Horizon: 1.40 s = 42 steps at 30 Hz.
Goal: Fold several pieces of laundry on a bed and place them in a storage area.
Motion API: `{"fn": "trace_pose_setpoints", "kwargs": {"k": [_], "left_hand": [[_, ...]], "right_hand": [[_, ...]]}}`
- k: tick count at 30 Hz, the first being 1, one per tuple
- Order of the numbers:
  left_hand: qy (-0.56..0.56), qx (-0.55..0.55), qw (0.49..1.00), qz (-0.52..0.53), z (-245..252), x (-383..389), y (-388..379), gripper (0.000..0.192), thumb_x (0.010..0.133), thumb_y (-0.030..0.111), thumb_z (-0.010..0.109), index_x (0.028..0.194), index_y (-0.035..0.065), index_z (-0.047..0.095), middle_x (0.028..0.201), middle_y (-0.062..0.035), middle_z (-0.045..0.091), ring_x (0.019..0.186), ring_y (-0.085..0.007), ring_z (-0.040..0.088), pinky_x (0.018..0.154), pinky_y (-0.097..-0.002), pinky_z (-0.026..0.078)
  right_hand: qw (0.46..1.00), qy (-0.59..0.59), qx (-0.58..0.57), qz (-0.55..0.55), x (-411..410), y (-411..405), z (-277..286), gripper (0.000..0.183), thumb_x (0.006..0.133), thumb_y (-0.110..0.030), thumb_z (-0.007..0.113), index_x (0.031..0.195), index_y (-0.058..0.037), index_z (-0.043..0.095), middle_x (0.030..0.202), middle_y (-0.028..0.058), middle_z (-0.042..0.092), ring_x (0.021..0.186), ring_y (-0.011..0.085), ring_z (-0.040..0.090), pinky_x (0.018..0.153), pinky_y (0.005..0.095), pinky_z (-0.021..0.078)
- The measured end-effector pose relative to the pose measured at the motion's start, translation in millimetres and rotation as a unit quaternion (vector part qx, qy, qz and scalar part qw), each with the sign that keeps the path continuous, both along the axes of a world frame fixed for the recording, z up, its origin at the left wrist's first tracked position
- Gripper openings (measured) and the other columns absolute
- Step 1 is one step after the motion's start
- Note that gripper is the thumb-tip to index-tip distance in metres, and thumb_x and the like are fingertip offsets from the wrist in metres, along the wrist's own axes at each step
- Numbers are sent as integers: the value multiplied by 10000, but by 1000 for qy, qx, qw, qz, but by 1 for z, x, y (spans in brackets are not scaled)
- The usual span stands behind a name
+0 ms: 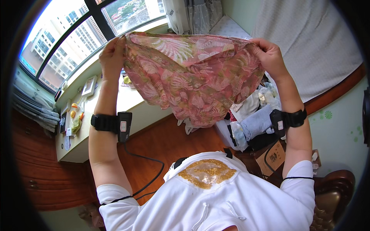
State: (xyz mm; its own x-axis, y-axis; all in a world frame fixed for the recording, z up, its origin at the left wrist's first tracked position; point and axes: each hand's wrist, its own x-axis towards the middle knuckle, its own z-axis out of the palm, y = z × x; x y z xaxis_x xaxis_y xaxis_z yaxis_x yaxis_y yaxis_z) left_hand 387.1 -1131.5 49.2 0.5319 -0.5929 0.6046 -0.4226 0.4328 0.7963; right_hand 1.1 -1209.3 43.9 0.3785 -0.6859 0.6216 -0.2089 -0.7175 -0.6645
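A thin pink cloth garment [199, 75] with a leaf print hangs stretched between my raised hands. My left hand [114, 55] pinches its upper left corner between thumb and fingers. At the upper right corner, my right hand [267, 55] grips the fabric in the same way. The cloth sags in folds between them and hangs down over the floor. Its exact kind cannot be told. Behind its lower right edge lies a heap of clothes [255, 122] in a pale container, a light blue folded cloth among them. Some white fabric shows below the hem.
A long white desk [136, 95] under the window holds a white frame [89, 86], orange-and-white headphones [74, 113] and small items. A cardboard box [270, 158] stands at the right, near a brown padded chair or headboard [332, 196]. Black cables run from the devices strapped on both forearms.
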Motion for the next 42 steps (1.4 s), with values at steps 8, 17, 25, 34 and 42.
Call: {"fn": "trace_pose_setpoints", "kwargs": {"k": [8, 17, 25, 34, 42], "left_hand": [[-228, 39, 971, 58, 5, 1, 13, 191, 783, 165, 618, 905, 19, 635, 755, -54, 637, 651, -61, 549, 602, -201, 443], [-199, 25, 980, 11, 12, -1, 29, 160, 779, 120, 619, 902, 19, 633, 766, -56, 636, 656, -69, 560, 615, -205, 449], [36, 175, 973, -144, -38, -28, 22, 134, 800, 137, 606, 845, 11, 612, 702, 22, 564, 610, -31, 472, 559, -176, 389], [66, 144, 971, -178, -36, -22, 31, 137, 812, 127, 586, 880, 8, 603, 752, 2, 591, 654, -45, 511, 600, -178, 419], [34, 149, 970, -187, -28, -21, 39, 142, 812, 138, 587, 845, 1, 607, 735, 10, 588, 648, -36, 497, 600, -177, 408]], "right_hand": [[965, -32, 247, 81, -16, 2, 8, 164, 734, -60, 642, 883, -8, 595, 744, -2, 587, 628, 50, 509, 591, 183, 425], [975, 97, 189, 59, -25, 26, 26, 140, 711, -65, 654, 821, -9, 587, 717, -19, 564, 618, 42, 482, 576, 193, 398], [945, -122, 298, 61, -24, 0, -48, 114, 772, -93, 621, 830, -2, 585, 704, -38, 541, 616, 45, 465, 562, 186, 389], [951, 41, 293, 93, -29, 17, -26, 155, 789, -156, 615, 862, -21, 603, 759, -25, 582, 675, 48, 513, 631, 197, 427], [907, -86, 376, 166, -30, 20, -33, 206, 826, -228, 576, 838, -25, 607, 734, -41, 565, 666, 33, 490, 615, 185, 401]]}}
